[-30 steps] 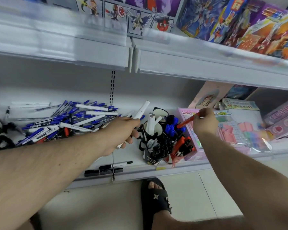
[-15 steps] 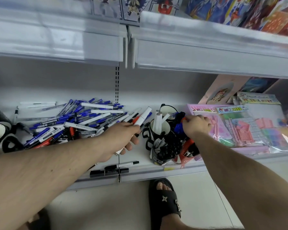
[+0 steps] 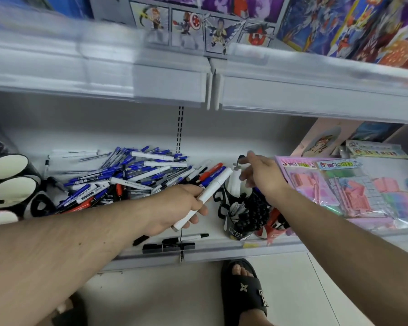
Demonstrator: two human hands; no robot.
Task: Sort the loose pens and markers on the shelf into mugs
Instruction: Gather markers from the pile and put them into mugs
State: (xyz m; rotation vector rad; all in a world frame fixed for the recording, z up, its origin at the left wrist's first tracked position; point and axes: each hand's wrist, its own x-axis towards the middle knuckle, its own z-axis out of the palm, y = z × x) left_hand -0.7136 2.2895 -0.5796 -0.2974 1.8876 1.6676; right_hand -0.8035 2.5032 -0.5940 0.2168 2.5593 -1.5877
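Your left hand [image 3: 186, 208] grips a white marker [image 3: 205, 196] with several coloured pens bunched alongside; your right hand [image 3: 262, 177] hangs loose-fingered and empty over the filled mugs [image 3: 243, 208]. Pass one pen across at a time, matching its mug. The loose pile [image 3: 127, 175] lies just left on the shelf [image 3: 222, 248].

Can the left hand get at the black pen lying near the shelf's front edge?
Probably not yet: the left hand grips a white marker. The black pen itself lies uncovered just below it.
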